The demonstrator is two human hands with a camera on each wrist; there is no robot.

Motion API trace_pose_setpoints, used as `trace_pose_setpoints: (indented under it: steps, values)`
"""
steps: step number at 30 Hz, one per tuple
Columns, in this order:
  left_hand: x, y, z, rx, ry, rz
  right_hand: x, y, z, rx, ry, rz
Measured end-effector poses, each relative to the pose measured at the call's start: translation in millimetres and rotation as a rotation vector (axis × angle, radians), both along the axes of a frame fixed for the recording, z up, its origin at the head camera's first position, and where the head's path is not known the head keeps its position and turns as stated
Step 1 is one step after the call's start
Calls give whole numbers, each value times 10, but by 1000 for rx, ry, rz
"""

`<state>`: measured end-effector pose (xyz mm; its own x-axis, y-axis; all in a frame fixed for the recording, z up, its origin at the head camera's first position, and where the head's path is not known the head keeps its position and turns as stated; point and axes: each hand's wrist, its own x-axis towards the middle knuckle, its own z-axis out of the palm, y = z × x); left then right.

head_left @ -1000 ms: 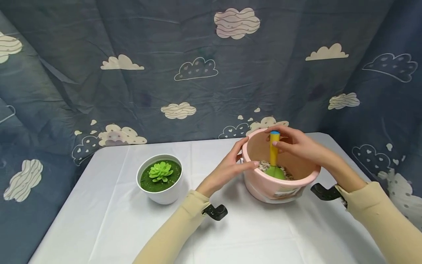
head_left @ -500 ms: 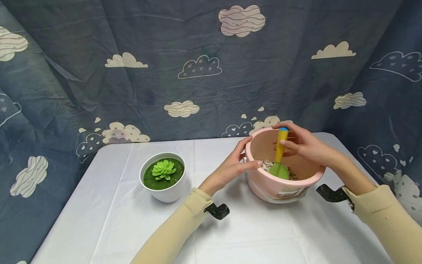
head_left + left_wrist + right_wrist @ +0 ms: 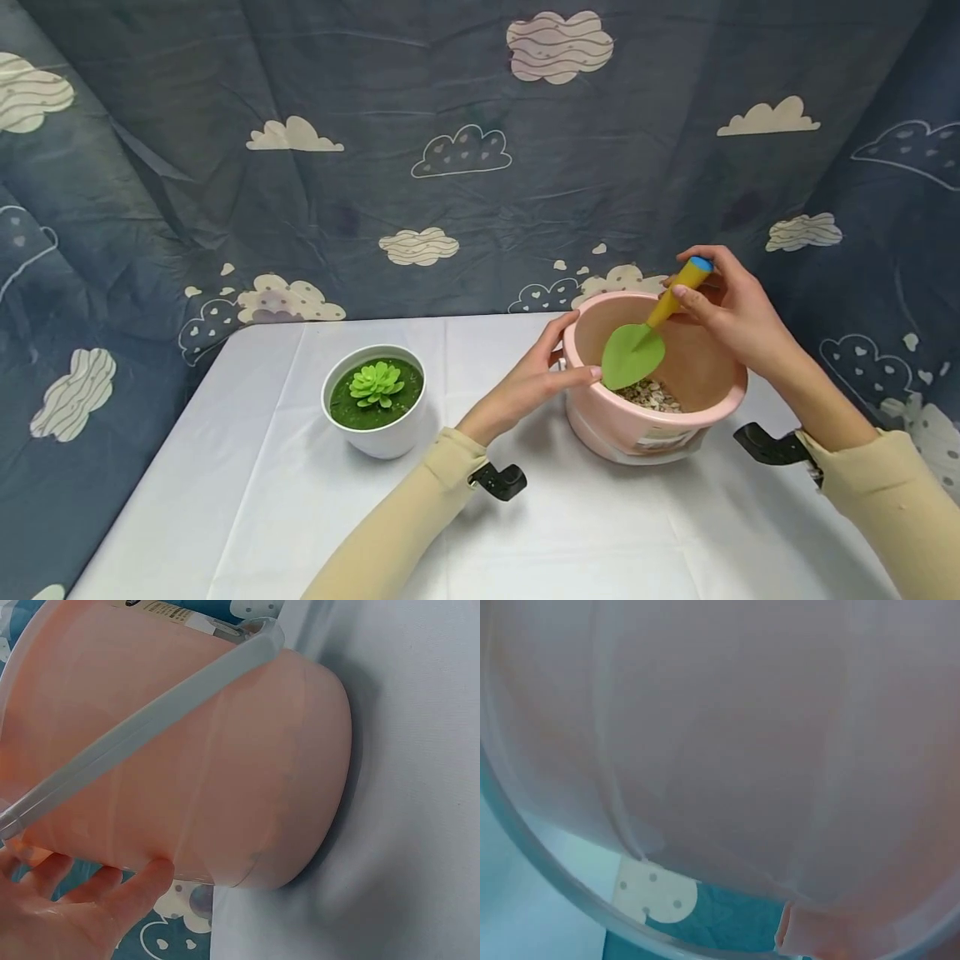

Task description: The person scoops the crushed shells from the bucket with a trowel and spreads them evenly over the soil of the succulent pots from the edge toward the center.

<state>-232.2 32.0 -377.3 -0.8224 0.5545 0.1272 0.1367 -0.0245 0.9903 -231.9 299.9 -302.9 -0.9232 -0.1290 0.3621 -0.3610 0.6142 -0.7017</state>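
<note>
A pink bucket (image 3: 615,421) stands on the table with pale gravel (image 3: 654,397) in its bottom. At its left rim is my left hand (image 3: 525,382), thumb over the edge and fingers along the outer wall. The left wrist view shows those fingers (image 3: 142,892) against the bucket's side, below its whitish handle (image 3: 142,724). My right hand (image 3: 742,317) grips the yellow handle of a toy trowel (image 3: 633,354). Its green blade is tilted down to the left over the bucket's opening, above the gravel. Bucket wall (image 3: 727,750) fills most of the right wrist view; the trowel is hidden there.
A white pot (image 3: 386,437) holding a green succulent (image 3: 377,383) stands on the left part of the white-covered table (image 3: 300,500). Behind the table hangs a dark blue curtain (image 3: 360,192) with a cloud pattern.
My right hand has lifted the trowel out of the gravel, up and to the right, turning it from upright to tilted. My left hand has stayed at the bucket's rim.
</note>
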Motion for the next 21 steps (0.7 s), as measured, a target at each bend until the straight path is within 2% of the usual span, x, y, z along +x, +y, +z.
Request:
trace_pose_setpoints:
  steps: [9, 17, 21]
  values:
    - [-12, -4, -6, 10, 3, 1, 19, -27, -69, 85, 10, -20]
    - [7, 14, -18, 18, -12, 12, 79, 37, -75, 140, -53, -47]
    - [17, 22, -16, 13, -8, 17, 116, 62, -99, 188, -22, -82]
